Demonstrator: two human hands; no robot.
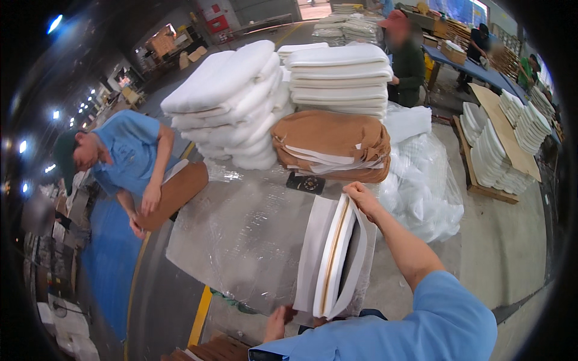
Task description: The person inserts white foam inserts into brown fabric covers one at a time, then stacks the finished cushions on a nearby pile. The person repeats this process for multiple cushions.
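A brown cloth bundle (337, 129) sits upper middle, above the pale cover (312, 240) my right grip (360, 194) pinches; my left grip (276, 323), partly hidden, I can't tell.

So on the bench (235, 240), the pad (335, 253) runs along the right edge, reaching the near right corner, with a fabric flap either side. Small patterned item (306, 182) is just behind its far end. Fabric bundle (331, 135) comes next, toward the far right corner, with a pad stack (339, 75) behind it. Foam pile (223, 90)'s left of those, by the far edge. Plastic heap (424, 192)'s past the right edge, loaded pallet (494, 191) further right. Co-worker (129, 150)'s off the left edge.
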